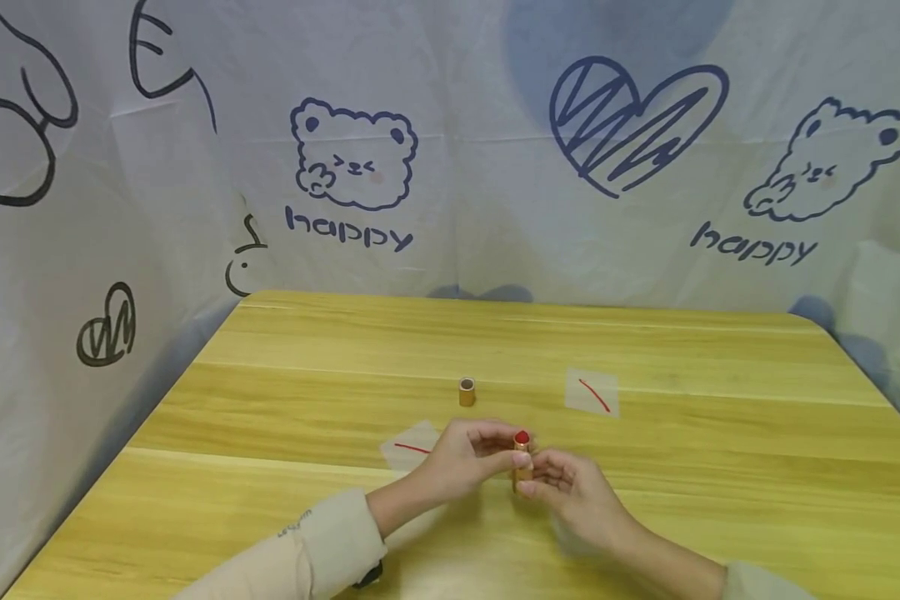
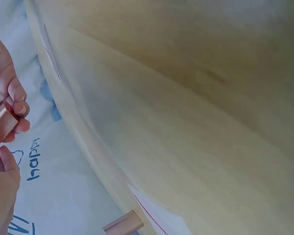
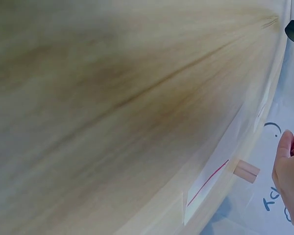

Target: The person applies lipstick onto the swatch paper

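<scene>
An uncapped lipstick [image 1: 522,471] stands upright between both hands near the middle of the table, its red tip showing at the top. My left hand [image 1: 461,458] pinches its upper part between thumb and fingers. Lower down on the gold tube, my right hand [image 1: 588,500] grips it with thumb and curled fingers. Beyond the left hand, the lipstick cap [image 1: 467,392] stands on the table, open end up. In the left wrist view the gold tube [image 2: 4,125] shows among fingers at the left edge. The right wrist view catches only part of a hand [image 3: 290,171].
A clear square with a red line [image 1: 592,393] lies on the table [image 1: 307,333] at the back right. Another such square [image 1: 408,447] is partly covered by the left hand. White cloth [image 1: 487,208] with drawn bears and hearts hangs behind the table.
</scene>
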Tool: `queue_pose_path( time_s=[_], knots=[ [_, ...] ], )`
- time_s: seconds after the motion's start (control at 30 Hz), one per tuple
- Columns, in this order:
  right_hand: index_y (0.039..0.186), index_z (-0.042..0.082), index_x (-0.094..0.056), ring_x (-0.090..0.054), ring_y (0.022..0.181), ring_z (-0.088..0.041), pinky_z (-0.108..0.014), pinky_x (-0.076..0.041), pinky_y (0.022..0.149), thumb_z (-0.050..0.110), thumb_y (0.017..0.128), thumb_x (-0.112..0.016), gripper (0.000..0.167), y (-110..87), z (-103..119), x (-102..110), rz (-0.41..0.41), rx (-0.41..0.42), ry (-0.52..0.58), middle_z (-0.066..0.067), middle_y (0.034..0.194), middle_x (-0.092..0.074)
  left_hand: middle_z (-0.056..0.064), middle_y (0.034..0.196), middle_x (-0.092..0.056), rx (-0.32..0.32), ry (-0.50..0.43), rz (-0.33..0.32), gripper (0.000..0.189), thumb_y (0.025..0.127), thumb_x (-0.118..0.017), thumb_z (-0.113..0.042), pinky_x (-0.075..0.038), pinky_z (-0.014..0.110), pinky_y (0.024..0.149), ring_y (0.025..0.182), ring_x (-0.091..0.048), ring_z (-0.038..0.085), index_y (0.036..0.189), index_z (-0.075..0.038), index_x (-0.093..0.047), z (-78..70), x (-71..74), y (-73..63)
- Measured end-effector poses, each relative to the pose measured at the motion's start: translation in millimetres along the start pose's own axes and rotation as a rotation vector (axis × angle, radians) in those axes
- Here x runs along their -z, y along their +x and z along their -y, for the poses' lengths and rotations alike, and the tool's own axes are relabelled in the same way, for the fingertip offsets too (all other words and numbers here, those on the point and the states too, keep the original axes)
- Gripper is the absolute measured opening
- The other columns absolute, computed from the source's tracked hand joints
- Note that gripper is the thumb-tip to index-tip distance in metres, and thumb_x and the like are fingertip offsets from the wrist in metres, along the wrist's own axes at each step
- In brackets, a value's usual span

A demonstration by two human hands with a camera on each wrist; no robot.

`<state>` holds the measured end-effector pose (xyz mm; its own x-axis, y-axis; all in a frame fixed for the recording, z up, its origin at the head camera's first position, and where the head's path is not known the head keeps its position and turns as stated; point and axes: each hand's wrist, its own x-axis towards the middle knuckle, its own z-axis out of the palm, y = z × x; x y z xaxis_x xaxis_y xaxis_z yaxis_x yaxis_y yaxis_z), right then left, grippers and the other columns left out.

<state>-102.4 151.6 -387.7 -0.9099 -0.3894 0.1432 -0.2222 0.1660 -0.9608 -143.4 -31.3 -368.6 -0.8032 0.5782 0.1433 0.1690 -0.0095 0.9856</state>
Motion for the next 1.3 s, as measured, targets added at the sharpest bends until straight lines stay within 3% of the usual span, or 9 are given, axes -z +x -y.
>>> queue_pose_path(
  time_s=[0.13, 0.27, 0.43, 0.7, 1.0, 1.13, 1.3],
  knots=[
    [0.1, -0.015, -0.057, -0.062, 0.083, 0.0, -0.019, -0.054, 0.074, 0.012, 0.088, -0.062, 0.03, 0.3, 0.9, 0.4, 0.006, -0.014, 0.002, -0.025, 0.096, -0.065, 0.03, 0.107, -0.063, 0.007, 0.012, 0.003, 0.027, 0.086, -0.063, -0.003, -0.053, 0.019, 0.08, 0.093, -0.066, 0.019, 0.107, 0.014, -0.061, -0.4, 0.5, 0.1],
    [0.103, -0.015, -0.056, -0.062, 0.083, 0.001, -0.018, -0.054, 0.075, 0.009, 0.088, -0.062, 0.029, 0.8, 6.1, 0.1, 0.005, -0.077, -0.004, -0.028, 0.099, -0.063, 0.03, 0.105, -0.064, 0.026, 0.012, -0.021, 0.026, 0.085, -0.064, -0.002, -0.053, 0.018, 0.078, 0.089, -0.066, 0.011, 0.106, 0.014, -0.062, -0.2, -0.6, 0.5],
    [0.103, -0.015, -0.056, -0.061, 0.083, 0.002, -0.018, -0.054, 0.075, 0.008, 0.088, -0.061, 0.028, 1.4, 6.7, -0.1, 0.005, -0.094, -0.01, -0.027, 0.1, -0.064, 0.03, 0.103, -0.065, 0.018, 0.014, -0.038, 0.025, 0.084, -0.064, -0.002, -0.054, 0.017, 0.076, 0.085, -0.065, 0.004, 0.104, 0.014, -0.063, 0.2, -1.3, 0.3],
    [0.103, -0.015, -0.056, -0.061, 0.082, 0.001, -0.018, -0.054, 0.075, 0.008, 0.087, -0.062, 0.029, 1.7, 6.5, -0.2, -0.001, -0.109, -0.019, -0.026, 0.099, -0.064, 0.029, 0.102, -0.065, 0.027, 0.024, -0.063, 0.024, 0.083, -0.065, -0.001, -0.055, 0.019, 0.076, 0.089, -0.067, 0.017, 0.103, 0.013, -0.064, -1.5, -2.0, -0.5],
    [0.103, -0.015, -0.056, -0.062, 0.082, 0.001, -0.018, -0.054, 0.074, 0.008, 0.087, -0.062, 0.029, 1.8, 5.0, -1.0, -0.004, -0.1, -0.015, -0.028, 0.1, -0.063, 0.028, 0.1, -0.066, 0.055, 0.038, -0.099, 0.023, 0.082, -0.067, -0.002, -0.055, 0.019, 0.074, 0.085, -0.069, 0.018, 0.101, 0.012, -0.065, -0.3, -2.8, -1.0],
    [0.103, -0.015, -0.056, -0.062, 0.081, 0.001, -0.018, -0.054, 0.074, 0.008, 0.087, -0.063, 0.029, 2.0, 5.5, -2.0, -0.019, -0.107, -0.006, -0.028, 0.1, -0.064, 0.026, 0.097, -0.068, 0.08, 0.057, -0.147, 0.022, 0.08, -0.069, -0.002, -0.055, 0.02, 0.074, 0.086, -0.069, 0.026, 0.098, 0.011, -0.066, -0.1, -4.3, -1.0],
    [0.102, -0.014, -0.057, -0.063, 0.08, 0.0, -0.018, -0.054, 0.074, 0.007, 0.085, -0.064, 0.027, 2.8, 5.4, -3.4, -0.043, -0.125, 0.001, -0.027, 0.098, -0.065, 0.023, 0.091, -0.07, 0.104, 0.1, -0.242, 0.021, 0.076, -0.075, -0.006, -0.056, 0.019, 0.07, 0.079, -0.07, 0.023, 0.091, 0.008, -0.068, -1.5, -7.8, -0.2]
  ],
)
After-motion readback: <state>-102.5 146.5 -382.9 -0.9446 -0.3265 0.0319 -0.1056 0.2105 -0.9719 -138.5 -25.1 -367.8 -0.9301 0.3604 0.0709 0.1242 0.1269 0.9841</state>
